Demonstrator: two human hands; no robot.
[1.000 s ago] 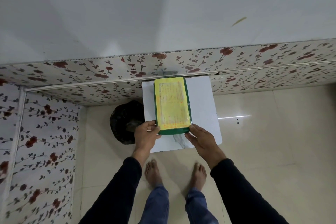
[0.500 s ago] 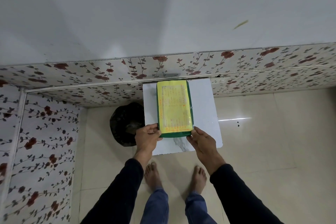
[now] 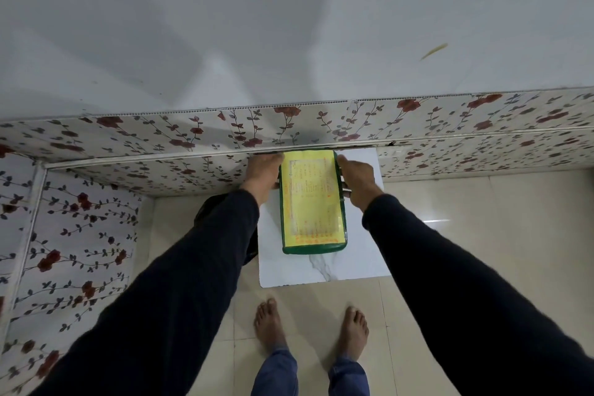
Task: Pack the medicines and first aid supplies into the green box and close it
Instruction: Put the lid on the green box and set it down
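The green box point(image 3: 313, 249) lies closed on a small white marble-patterned table point(image 3: 321, 270), its lid covered by a yellow printed label point(image 3: 310, 199). My left hand point(image 3: 262, 172) rests against the box's far left side. My right hand point(image 3: 356, 180) grips the far right side, where a metal clasp shows under the fingers. Both arms reach forward in dark sleeves. No medicines or supplies are visible outside the box.
The table stands against a wall with floral-patterned panels point(image 3: 160, 138). A dark round object point(image 3: 205, 212) sits on the floor left of the table, mostly hidden by my left arm. My bare feet point(image 3: 308, 331) stand on the beige tile floor in front.
Both hands have moved from the box's near corners to its far end, one on each side. The box has stayed closed on the table.
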